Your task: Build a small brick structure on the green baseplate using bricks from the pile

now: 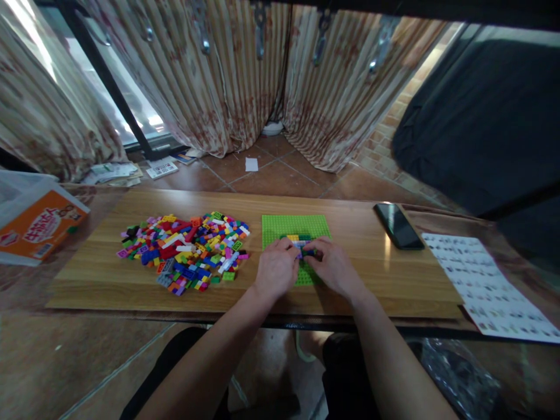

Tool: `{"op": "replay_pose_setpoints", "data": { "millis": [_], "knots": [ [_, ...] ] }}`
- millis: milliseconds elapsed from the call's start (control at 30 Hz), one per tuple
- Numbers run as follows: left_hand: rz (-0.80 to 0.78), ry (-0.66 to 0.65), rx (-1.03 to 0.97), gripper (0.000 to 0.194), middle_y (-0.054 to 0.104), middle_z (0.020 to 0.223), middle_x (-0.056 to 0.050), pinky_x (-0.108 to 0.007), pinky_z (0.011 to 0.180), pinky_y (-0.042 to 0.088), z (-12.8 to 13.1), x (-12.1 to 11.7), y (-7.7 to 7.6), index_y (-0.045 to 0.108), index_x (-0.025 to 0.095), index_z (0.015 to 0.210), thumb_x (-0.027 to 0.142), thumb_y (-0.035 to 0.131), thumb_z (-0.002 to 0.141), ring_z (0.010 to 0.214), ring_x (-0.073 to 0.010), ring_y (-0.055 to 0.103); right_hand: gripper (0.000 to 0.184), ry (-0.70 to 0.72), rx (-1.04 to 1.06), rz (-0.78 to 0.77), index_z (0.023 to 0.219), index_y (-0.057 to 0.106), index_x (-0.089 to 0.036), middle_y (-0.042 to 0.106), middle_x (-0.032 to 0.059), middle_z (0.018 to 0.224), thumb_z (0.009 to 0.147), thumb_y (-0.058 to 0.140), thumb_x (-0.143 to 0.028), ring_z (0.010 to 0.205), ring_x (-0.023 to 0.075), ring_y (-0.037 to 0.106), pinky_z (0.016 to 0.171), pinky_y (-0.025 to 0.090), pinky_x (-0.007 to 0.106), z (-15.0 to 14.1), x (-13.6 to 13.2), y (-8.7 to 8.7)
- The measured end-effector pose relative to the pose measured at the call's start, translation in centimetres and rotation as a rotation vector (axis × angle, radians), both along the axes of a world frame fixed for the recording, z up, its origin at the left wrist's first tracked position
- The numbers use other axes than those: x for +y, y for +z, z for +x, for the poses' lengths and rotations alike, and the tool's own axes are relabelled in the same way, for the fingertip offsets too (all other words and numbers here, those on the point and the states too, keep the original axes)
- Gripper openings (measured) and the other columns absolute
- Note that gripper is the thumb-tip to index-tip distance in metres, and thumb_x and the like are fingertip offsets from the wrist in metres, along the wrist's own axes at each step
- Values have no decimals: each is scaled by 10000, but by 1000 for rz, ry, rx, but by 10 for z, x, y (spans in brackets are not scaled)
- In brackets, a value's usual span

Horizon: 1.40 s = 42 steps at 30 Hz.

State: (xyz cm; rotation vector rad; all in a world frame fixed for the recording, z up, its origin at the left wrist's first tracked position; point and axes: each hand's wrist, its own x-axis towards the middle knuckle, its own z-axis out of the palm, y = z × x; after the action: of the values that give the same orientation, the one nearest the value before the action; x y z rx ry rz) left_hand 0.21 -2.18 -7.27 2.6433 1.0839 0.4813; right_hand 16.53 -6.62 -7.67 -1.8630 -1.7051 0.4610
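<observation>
A green studded baseplate (271,224) lies on the wooden board, with a small cluster of building bricks (298,238) near its middle. Yellow, green, white and bluish pieces show in the cluster. My left hand (277,265) comes over the plate from the left, its fingers closed at the near left side of the bricks. From the right, my right hand (331,263) bends its thumb and fingers in a pinch on the cluster's right side. The fingertips of both hands nearly meet, and they partly hide the bricks between them.
Left of the plate spreads a heap of loose multicoloured bricks (188,251) on the wooden board (363,286). A black phone (399,226) lies at the right, beside a printed sheet (490,286). A plastic box with an orange label (41,224) stands at the far left.
</observation>
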Motion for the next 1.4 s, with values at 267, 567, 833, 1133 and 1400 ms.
{"op": "replay_pose_setpoints", "data": {
  "millis": [267,567,833,1133,1400],
  "knots": [
    [-34,2,28,218,645,1051,-68,-333,827,517,0,2,2,685,172,976,198,470,949,966,-204,600,169,-48,63,-3,891,742,-211,674,27,901,754,660,-156,789,164,600,770,478,306,2,4,-5],
    [-24,-14,62,258,645,1067,-73,-331,769,522,-1,-1,2,674,172,982,216,421,965,946,-210,610,206,-117,81,-44,916,758,-198,688,47,912,732,668,-165,829,184,633,791,499,315,1,5,-7],
    [-19,6,99,210,631,1075,-82,-341,771,526,1,-1,4,658,164,992,183,458,932,949,-222,611,212,-131,67,-83,930,756,-188,690,60,938,733,681,-171,809,182,633,767,507,312,-1,6,-4],
    [0,3,80,220,630,1077,-77,-331,800,519,-2,0,2,629,172,1014,198,417,957,979,-212,607,165,-72,97,-39,921,757,-209,699,48,929,795,657,-246,837,182,627,788,498,320,4,5,-7],
    [14,9,72,208,626,1058,-90,-336,793,520,0,-2,2,636,169,1001,218,440,955,969,-220,605,145,-100,48,-20,904,745,-211,667,38,878,792,654,-216,780,170,606,761,493,314,-2,4,-6]
  ]
}}
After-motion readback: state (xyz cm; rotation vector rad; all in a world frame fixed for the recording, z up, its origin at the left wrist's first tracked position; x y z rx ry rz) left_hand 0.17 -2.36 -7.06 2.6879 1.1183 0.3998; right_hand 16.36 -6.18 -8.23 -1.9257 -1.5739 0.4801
